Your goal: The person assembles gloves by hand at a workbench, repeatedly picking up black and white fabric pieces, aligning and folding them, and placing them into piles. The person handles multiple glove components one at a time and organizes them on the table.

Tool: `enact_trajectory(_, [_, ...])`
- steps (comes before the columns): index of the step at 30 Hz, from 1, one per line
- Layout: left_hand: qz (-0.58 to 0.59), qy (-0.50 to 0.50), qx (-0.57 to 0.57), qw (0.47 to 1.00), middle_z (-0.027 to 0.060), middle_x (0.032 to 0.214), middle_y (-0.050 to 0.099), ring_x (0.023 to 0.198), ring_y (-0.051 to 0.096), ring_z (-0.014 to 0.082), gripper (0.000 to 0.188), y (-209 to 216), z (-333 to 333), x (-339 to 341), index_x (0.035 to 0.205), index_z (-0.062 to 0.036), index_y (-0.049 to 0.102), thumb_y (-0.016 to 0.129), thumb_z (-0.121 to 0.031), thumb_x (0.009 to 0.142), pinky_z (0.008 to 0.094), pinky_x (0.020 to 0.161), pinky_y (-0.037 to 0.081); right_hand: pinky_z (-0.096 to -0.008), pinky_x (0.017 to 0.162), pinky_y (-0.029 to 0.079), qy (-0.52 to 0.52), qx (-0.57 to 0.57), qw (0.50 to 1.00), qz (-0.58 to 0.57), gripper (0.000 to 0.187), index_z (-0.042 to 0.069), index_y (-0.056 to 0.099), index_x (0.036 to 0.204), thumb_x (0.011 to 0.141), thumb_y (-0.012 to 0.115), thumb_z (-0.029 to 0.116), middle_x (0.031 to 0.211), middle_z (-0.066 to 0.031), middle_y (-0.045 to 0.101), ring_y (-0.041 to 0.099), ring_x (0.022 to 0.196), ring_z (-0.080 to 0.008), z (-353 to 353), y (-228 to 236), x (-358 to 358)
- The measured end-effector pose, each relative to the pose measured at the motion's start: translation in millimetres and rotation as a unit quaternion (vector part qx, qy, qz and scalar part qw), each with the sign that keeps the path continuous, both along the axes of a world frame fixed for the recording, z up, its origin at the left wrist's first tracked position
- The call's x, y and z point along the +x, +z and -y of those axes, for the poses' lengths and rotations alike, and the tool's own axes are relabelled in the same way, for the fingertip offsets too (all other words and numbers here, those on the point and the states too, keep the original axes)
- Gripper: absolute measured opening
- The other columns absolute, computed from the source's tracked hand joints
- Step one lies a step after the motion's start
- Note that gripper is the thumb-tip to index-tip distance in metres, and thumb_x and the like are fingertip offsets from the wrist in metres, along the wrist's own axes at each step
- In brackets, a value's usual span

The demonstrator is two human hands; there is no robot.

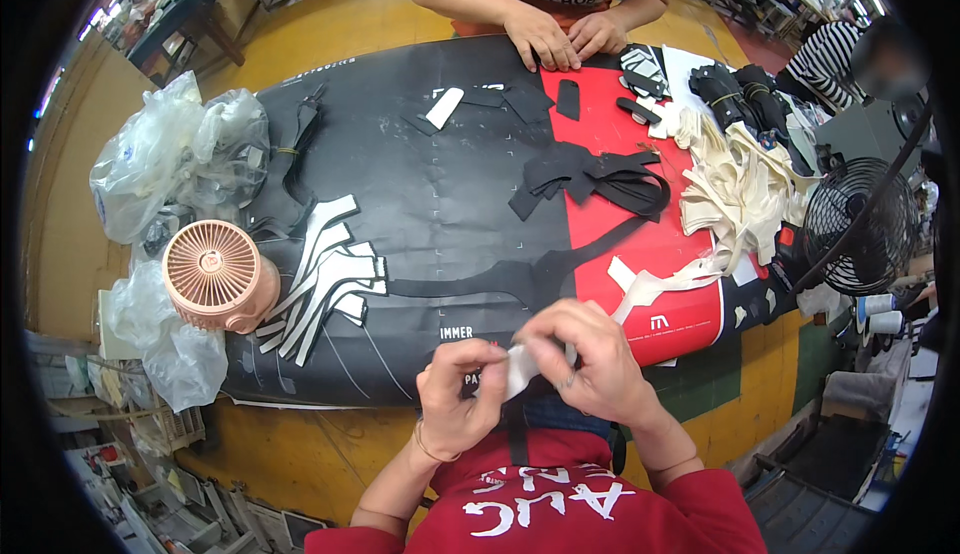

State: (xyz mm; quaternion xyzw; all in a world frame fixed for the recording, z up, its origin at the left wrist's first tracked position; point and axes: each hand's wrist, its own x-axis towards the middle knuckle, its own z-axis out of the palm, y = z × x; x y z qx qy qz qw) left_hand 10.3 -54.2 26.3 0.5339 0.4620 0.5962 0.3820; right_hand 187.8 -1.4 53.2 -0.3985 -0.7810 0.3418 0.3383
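Observation:
A small white piece of fabric [519, 372] stretches between my two hands above the near edge of the table. My left hand [460, 397] pinches its left side between thumb and fingers. Closed over the other side is my right hand [592, 362], its fingers partly covering the piece. Just beyond them, a black shaped fabric strip [480, 282] lies across the mat, and a cream strip [655, 289] trails in from the right. White strips with black edges [335, 279] are fanned out in a pile to the left.
A pink desk fan [212, 266] and clear plastic bags [150, 159] stand at the left. Black strips [590, 176] and a cream strip heap [735, 184] lie right of centre. Across the table, a person rests both hands [560, 39] on its edge. A black fan [860, 224] is far right.

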Motion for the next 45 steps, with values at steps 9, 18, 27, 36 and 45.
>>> enact_trajectory(9, [0.086, -0.087, -0.196, 0.973, 0.0056, 0.088, 0.070, 0.086, 0.062, 0.0068, 0.050, 21, 15, -3, 0.147, 0.0074, 0.038, 0.055, -0.003, 0.102, 0.0222, 0.081, 0.049, -0.0363, 0.080, 0.055, 0.017, 0.078, 0.995, 0.063, 0.061, 0.003, 0.063, 0.128, 0.079, 0.080, 0.036, 0.117, -0.0107, 0.066, 0.066, 0.100, -0.0265, 36, 12, -8])
enact_trajectory(18, [-0.301, -0.053, -0.003, 0.952, 0.0182, 0.113, 0.071, 0.109, 0.068, 0.0315, 0.040, 0, -42, -37, 0.135, 0.0003, 0.057, 0.055, -0.003, 0.094, 0.0403, 0.096, 0.051, -0.0246, 0.068, 0.053, 0.061, -0.252, 0.925, -0.278, 0.050, -0.001, 0.054, 0.138, 0.092, 0.073, 0.005, 0.096, -0.0102, 0.074, 0.068, 0.082, -0.0093, 28, -2, 45])
enact_trajectory(27, [-0.507, -0.137, -0.123, 0.842, 0.0231, 0.163, 0.025, 0.150, 0.025, 0.0404, 0.071, -33, 8, -8, 0.152, -0.0071, 0.042, 0.068, -0.034, 0.092, 0.0524, 0.120, 0.021, -0.0250, 0.054, 0.046, 0.081, -0.484, 0.871, -0.007, 0.102, 0.010, 0.001, 0.163, 0.089, 0.071, 0.004, 0.068, 0.0000, 0.057, 0.052, 0.056, -0.0073, -49, -32, 66])
enact_trajectory(36, [-0.431, -0.080, -0.112, 0.892, 0.0258, 0.159, 0.031, 0.148, 0.030, 0.0414, 0.073, -34, 18, -16, 0.150, -0.0047, 0.045, 0.072, -0.034, 0.088, 0.0506, 0.119, 0.023, -0.0246, 0.052, 0.047, 0.030, -0.385, 0.921, -0.057, 0.084, 0.003, 0.025, 0.159, 0.090, 0.073, 0.004, 0.068, -0.0024, 0.066, 0.061, 0.056, -0.0088, -59, 15, 88])
enact_trajectory(45, [0.053, -0.206, -0.195, 0.958, 0.0162, 0.116, 0.071, 0.103, 0.071, 0.0223, 0.060, 15, 11, -3, 0.141, 0.0045, 0.051, 0.078, -0.006, 0.088, 0.0330, 0.092, 0.055, -0.0279, 0.074, 0.059, 0.018, -0.247, 0.954, -0.169, 0.015, -0.001, 0.071, 0.103, 0.089, 0.074, 0.003, 0.095, -0.0092, 0.074, 0.074, 0.082, -0.0157, 15, 16, 15])
